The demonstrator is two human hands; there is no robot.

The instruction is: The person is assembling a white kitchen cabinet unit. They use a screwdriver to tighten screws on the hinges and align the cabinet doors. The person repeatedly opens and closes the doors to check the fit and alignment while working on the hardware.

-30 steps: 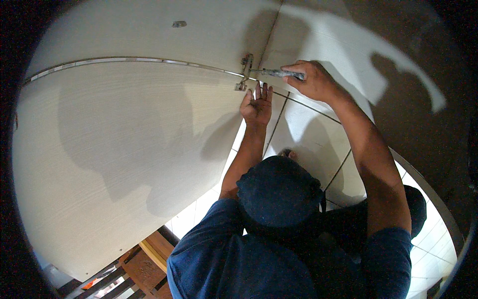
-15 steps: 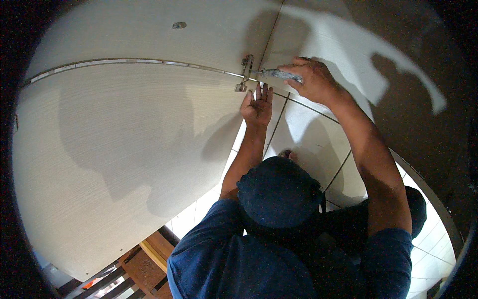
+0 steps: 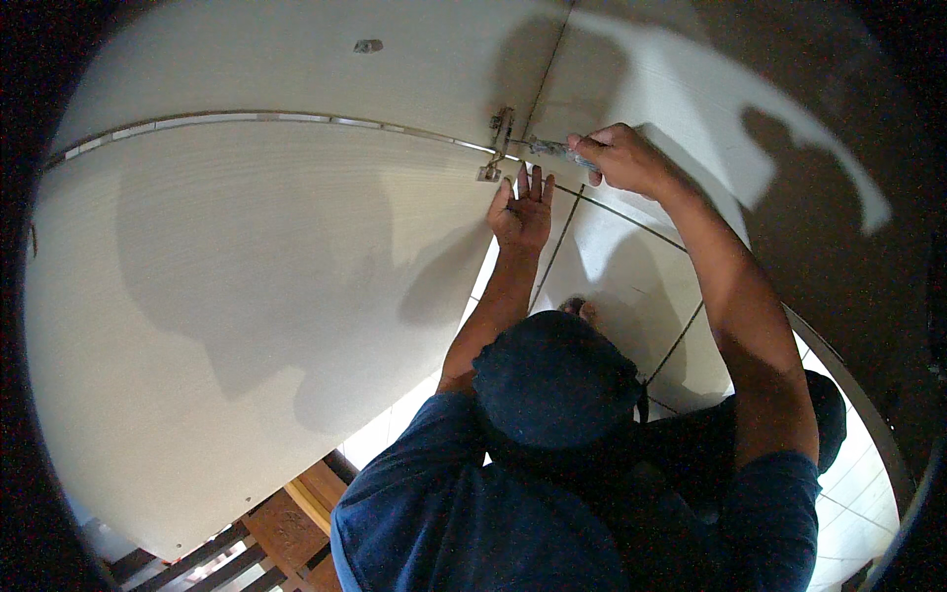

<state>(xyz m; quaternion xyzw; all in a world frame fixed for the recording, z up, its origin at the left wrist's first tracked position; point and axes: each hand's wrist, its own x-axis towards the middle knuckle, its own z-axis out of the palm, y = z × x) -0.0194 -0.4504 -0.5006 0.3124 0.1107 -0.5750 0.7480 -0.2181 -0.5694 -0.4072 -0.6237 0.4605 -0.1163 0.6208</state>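
A metal cabinet hinge (image 3: pixel 501 130) spans the seam between a large pale door panel (image 3: pixel 296 257) and the pale cabinet side behind it. My right hand (image 3: pixel 631 163) is closed round the rear end of a screwdriver (image 3: pixel 554 150) with a worn greyish handle. Its thin shaft points left at the hinge arm; whether the tip sits in a screw is too small to tell. Just below, my left hand (image 3: pixel 523 215) is open, palm up with fingers stretched and apart. Its fingertips are close to the hinge cup (image 3: pixel 488 174), and it holds nothing.
A small metal plate (image 3: pixel 368 46) is fixed on the upper panel. White floor tiles (image 3: pixel 631 257) with dark joints lie beneath my arms. Brown wooden slatted furniture (image 3: pixel 286 523) stands at the lower left. A dark curved edge (image 3: pixel 858 380) runs along the right.
My right hand has changed its grip: the forefinger that lay along the screwdriver handle is now drawn back and curled at its rear. The whole view has shifted slightly.
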